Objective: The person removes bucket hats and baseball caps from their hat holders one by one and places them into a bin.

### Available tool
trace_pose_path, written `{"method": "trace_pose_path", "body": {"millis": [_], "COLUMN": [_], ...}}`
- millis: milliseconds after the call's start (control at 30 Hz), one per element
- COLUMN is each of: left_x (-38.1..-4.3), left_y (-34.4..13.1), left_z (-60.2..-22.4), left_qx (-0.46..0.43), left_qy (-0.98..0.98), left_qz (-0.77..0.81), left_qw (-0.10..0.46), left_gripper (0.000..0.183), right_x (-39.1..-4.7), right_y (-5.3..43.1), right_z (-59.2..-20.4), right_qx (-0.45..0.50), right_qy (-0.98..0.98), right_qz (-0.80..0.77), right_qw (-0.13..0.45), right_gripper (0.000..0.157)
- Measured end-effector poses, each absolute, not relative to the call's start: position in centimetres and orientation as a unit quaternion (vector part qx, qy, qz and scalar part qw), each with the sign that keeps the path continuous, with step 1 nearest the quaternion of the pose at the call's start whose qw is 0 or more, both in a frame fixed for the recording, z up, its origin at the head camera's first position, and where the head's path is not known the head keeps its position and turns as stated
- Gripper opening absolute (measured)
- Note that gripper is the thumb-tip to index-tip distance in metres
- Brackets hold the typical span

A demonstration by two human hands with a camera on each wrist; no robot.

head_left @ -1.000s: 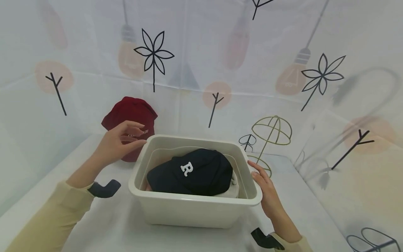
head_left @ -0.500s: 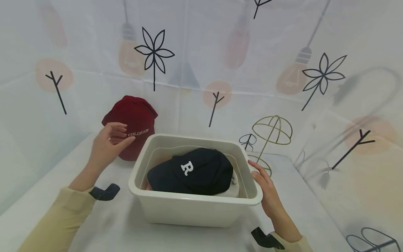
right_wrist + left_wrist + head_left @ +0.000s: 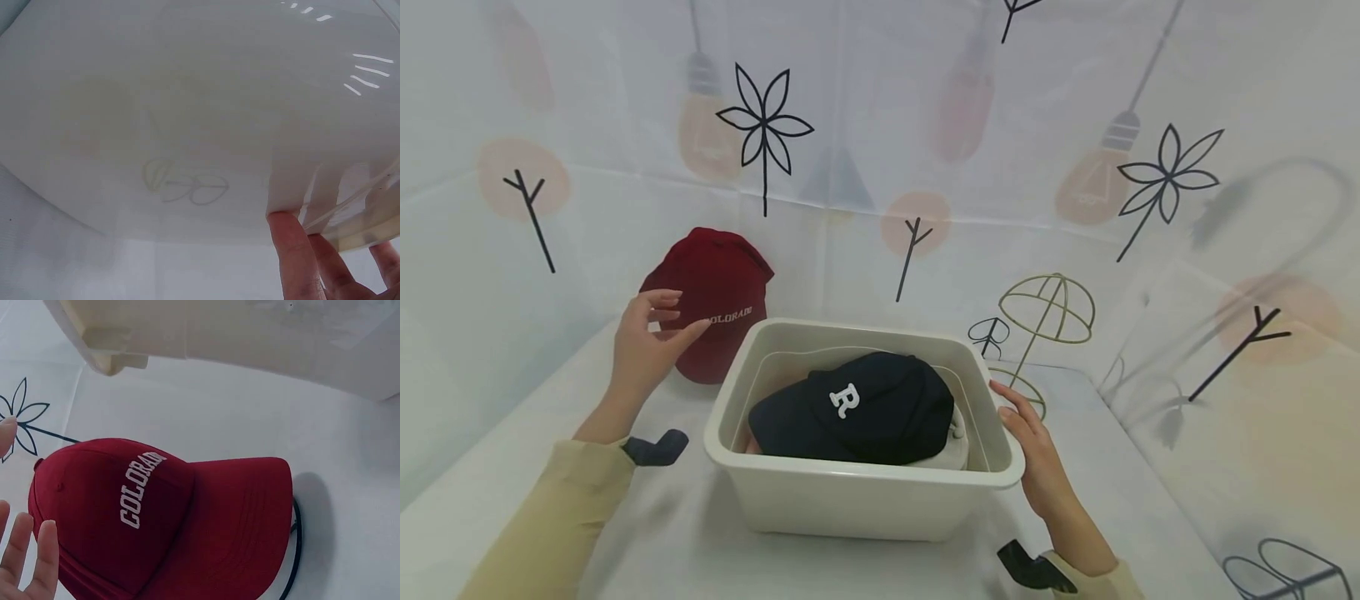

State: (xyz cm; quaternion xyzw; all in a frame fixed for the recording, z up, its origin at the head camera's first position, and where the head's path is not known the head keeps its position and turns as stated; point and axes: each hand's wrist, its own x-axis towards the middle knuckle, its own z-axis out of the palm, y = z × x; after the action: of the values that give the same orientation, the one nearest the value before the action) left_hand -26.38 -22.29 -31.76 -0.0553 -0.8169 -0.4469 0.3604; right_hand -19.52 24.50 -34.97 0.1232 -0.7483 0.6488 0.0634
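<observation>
A dark red cap (image 3: 722,287) lettered COLORADO stands at the back left. My left hand (image 3: 647,342) is in front of its left side, fingers spread and holding nothing; its fingertips overlap the crown in the left wrist view. A black wire (image 3: 295,531) shows behind the brim. Right of it is a white plastic tub (image 3: 850,500) with a navy cap (image 3: 880,408) bearing a white R inside, over other pale headwear (image 3: 953,450). My right hand (image 3: 1036,454) grips the tub's right rim, fingertips against the outer wall below it in the right wrist view.
A gold wire cap stand (image 3: 1048,312) stands behind the tub at the right. The white tabletop (image 3: 655,533) meets a patterned cloth backdrop (image 3: 850,100) at the back and sides.
My left hand has drawn back leftward from the tub's left corner and the red cap's lettering, uncovering most of it. The right hand, tub and caps stay put.
</observation>
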Motion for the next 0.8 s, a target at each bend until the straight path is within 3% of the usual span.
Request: {"method": "trace_pose_path", "body": {"millis": [800], "left_x": [-30.6], "left_y": [-22.6], "left_z": [-31.7], "left_qx": [0.033], "left_qy": [-0.811], "left_qz": [-0.46], "left_qw": [0.36], "left_gripper": [0.066], "right_x": [-19.5], "right_y": [24.4], "right_z": [-35.0], "right_qx": [0.118], "right_qy": [-0.749], "right_qz": [0.648], "right_qw": [0.067], "right_gripper": [0.044]}}
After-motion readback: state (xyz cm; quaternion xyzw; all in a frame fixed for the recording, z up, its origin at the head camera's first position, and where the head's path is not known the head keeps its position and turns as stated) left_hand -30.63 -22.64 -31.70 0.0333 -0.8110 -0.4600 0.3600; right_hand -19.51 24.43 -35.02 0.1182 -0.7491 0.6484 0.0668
